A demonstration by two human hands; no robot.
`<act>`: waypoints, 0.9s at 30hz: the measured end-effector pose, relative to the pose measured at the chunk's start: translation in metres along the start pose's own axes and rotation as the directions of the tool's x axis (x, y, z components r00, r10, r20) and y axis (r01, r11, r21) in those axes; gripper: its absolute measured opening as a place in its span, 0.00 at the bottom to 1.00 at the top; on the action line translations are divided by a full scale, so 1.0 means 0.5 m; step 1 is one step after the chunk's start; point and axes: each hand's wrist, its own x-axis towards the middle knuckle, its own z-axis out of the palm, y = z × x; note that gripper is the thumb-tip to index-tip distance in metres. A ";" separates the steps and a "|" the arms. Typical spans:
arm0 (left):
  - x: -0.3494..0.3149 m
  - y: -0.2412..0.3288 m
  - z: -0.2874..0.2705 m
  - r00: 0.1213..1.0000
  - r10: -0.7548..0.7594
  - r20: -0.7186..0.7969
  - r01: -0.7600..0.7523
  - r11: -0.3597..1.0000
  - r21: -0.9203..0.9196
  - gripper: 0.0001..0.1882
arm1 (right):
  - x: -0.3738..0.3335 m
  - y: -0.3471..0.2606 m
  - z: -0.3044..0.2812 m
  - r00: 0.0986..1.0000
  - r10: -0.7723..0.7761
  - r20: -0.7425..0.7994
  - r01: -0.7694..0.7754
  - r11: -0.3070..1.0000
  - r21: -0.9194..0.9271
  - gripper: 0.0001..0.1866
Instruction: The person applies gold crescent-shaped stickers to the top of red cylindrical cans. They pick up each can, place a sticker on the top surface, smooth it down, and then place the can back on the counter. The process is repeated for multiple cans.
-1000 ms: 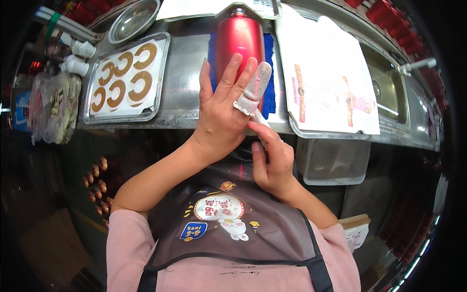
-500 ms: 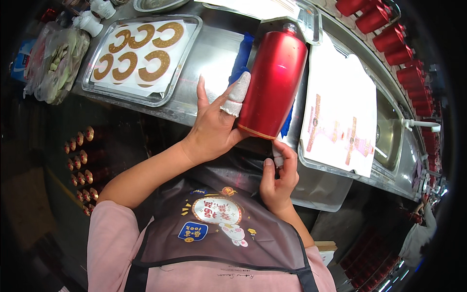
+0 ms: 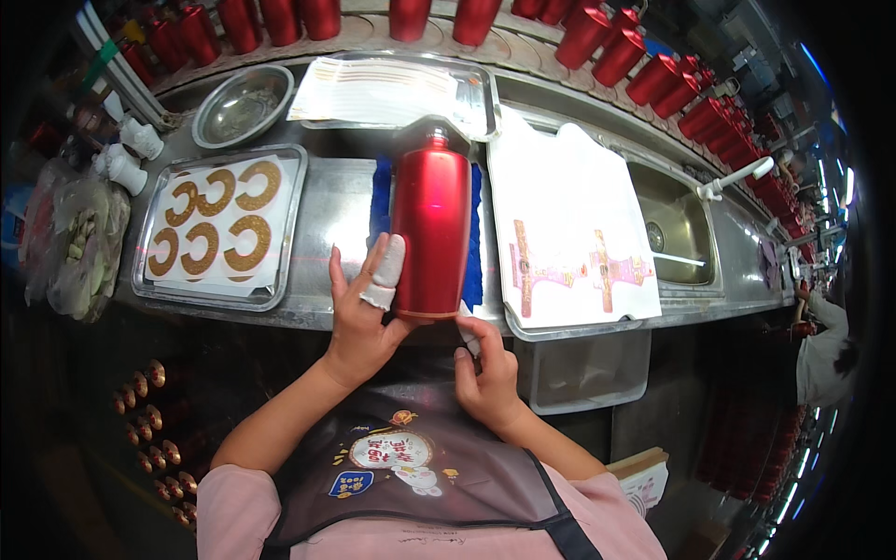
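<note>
A glossy red bottle [image 3: 433, 229] with a metal neck lies lengthwise in front of me, its base toward me. Blue cloth [image 3: 474, 238] shows along both its sides. My left hand [image 3: 362, 327] steadies its left side: a finger in a white cloth cot [image 3: 386, 272] leans on the wall, the thumb reaches the base, and other fingers stretch out. My right hand [image 3: 488, 375] has its fingers curled, the forefinger's tip at the bottle's lower right corner. A white cot covers another finger there, partly hidden. A thin gold band rims the base.
To the left, a metal tray [image 3: 297, 201] bears gold C-shaped stickers [image 3: 247, 238]. On the right are white sheets with pink-and-gold labels [image 3: 611, 269], then a sink [image 3: 686, 224]. Behind stand a steel bowl [image 3: 245, 107], a tray of strips [image 3: 373, 91] and rows of red bottles [image 3: 474, 19].
The view has shifted, so the bench's far side and more red bottles show. Both hands stay at the bottle in nearly the same hold; the bottle now appears more upright in the picture.
</note>
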 end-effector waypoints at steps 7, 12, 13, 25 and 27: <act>0.022 0.042 0.000 0.977 0.208 -0.042 -0.201 0.970 0.134 0.37 | 0.014 -0.011 -0.017 0.968 -0.228 -0.101 0.221 0.972 -0.080 0.22; 0.040 0.057 0.009 0.969 0.245 0.032 -0.246 0.946 0.210 0.31 | 0.031 -0.023 -0.023 0.936 -0.350 -0.024 0.341 0.925 -0.170 0.28; 0.039 0.054 0.012 0.972 0.234 0.005 -0.232 0.960 0.156 0.34 | 0.037 -0.028 -0.021 0.927 -0.371 -0.052 0.358 0.919 -0.165 0.29; 0.009 0.016 0.012 0.996 0.090 -0.010 -0.090 0.996 -0.015 0.57 | 0.112 0.043 -0.181 0.971 -0.210 -0.115 0.197 0.974 -0.111 0.15; 0.010 0.018 0.015 0.995 0.094 -0.022 -0.094 0.996 -0.007 0.58 | 0.151 0.176 -0.316 0.952 -0.011 -0.307 -0.084 0.952 -0.294 0.12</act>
